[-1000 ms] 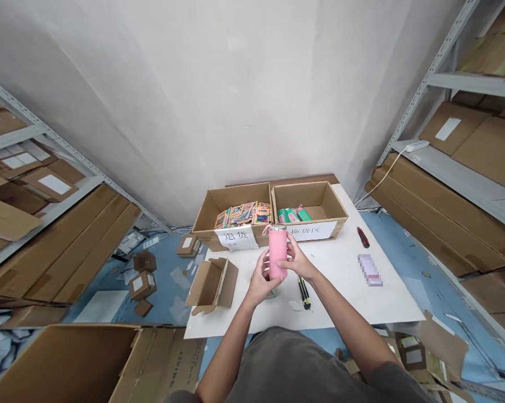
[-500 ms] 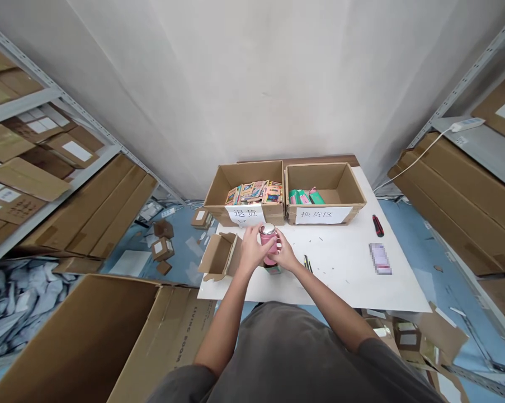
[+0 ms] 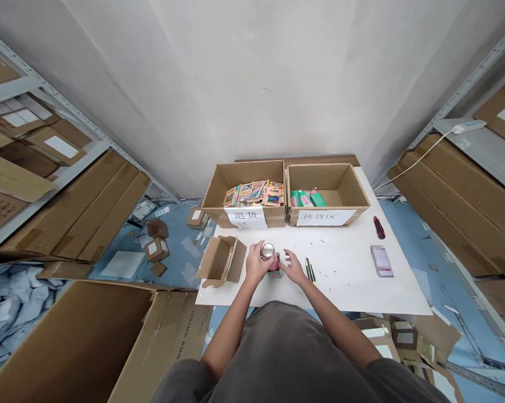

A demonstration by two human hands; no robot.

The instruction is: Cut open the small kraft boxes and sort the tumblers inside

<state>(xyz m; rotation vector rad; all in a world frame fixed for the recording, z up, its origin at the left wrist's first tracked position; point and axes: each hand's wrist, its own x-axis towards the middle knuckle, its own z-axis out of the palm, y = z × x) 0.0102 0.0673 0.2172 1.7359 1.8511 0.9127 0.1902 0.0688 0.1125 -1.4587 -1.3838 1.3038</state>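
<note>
A pink mug with a silver lid stands upright at the front of the white table, its lower part inside a small green box. My left hand is closed around the mug's upper left side. To the right, my right hand is off the mug with its fingers apart, close to the handle side. An opened brown carton lies on its side left of my left hand. A dark and yellow cutter rests just right of my right hand.
Behind stand two labelled cardboard boxes: the left box holds many cards, the right box several green-and-pink packages. A red-black cutter and a blurred pinkish item lie at right. A large carton stands at lower left.
The mug has gone down into the green box, and the lid now sits lower. My right hand has let go of it and moved slightly right, while my left hand stays on it.
</note>
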